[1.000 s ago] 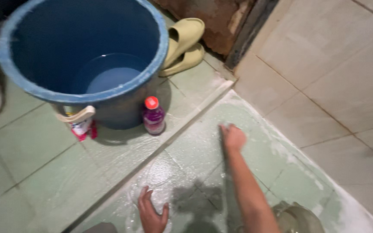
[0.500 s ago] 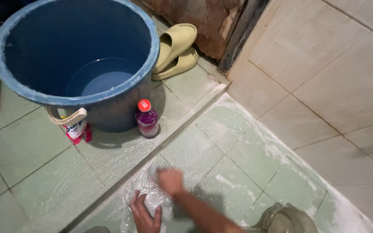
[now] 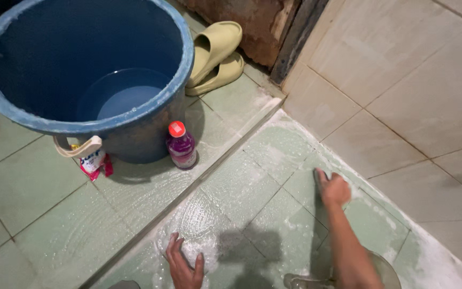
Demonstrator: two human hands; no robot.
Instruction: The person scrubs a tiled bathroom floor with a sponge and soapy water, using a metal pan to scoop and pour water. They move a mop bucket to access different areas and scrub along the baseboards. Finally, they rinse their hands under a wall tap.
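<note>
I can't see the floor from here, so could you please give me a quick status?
Left hand flat on soapy green floor tiles. Right hand pressed on tiles by the wall, scrubber unclear. Purple bottle and blue bucket stand apart.

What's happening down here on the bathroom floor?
A person is scrubbing the wet, soapy green tiled floor. The right hand presses down on the tiles near the beige wall, possibly gripping a small scrubber, though that is hard to tell. The left hand rests flat in the suds. Beside them stand a big blue bucket with water in it, a purple bottle and yellow slippers.
</note>
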